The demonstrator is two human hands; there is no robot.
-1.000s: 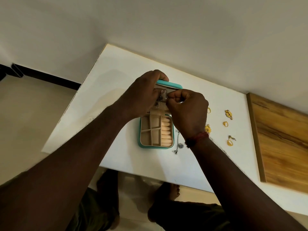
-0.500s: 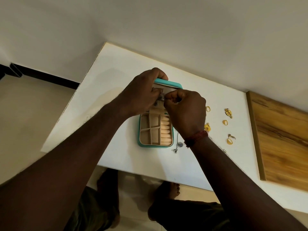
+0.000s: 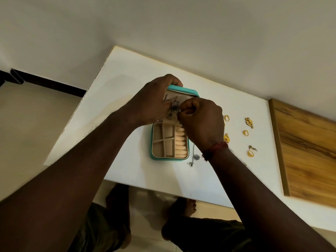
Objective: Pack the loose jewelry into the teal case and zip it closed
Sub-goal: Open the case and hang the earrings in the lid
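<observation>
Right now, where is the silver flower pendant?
In the head view, the silver flower pendant lies on the table, just right of the teal case's near right corner, beside the red wrist thread.

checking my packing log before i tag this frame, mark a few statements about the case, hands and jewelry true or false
1. The teal case is zipped shut. False: it lies open, lid raised.
2. The left hand grips the lid. True.
3. The right hand hangs idle, holding nothing. False: it pinches a silver piece at the lid.
4. Gold pieces lie on the white table, right of the case. True.
</observation>
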